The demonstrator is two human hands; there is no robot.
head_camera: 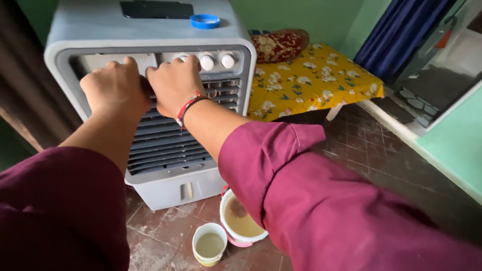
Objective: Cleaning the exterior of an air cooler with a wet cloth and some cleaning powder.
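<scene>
Air cooler [165, 145] grille under both hands' curled fingers [131, 64]

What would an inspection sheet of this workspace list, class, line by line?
Surface: dark tiled floor, stained.
Job's things: grey air cooler with white knobs above a louvred grille.
Clutter: blue cap on the cooler's top; bucket and mug of murky water.
Hands: left hand and right hand press on the grille's upper edge.
Cables: nothing seen.
Surroundings: floral-covered cot, blue curtain, green walls.
</scene>
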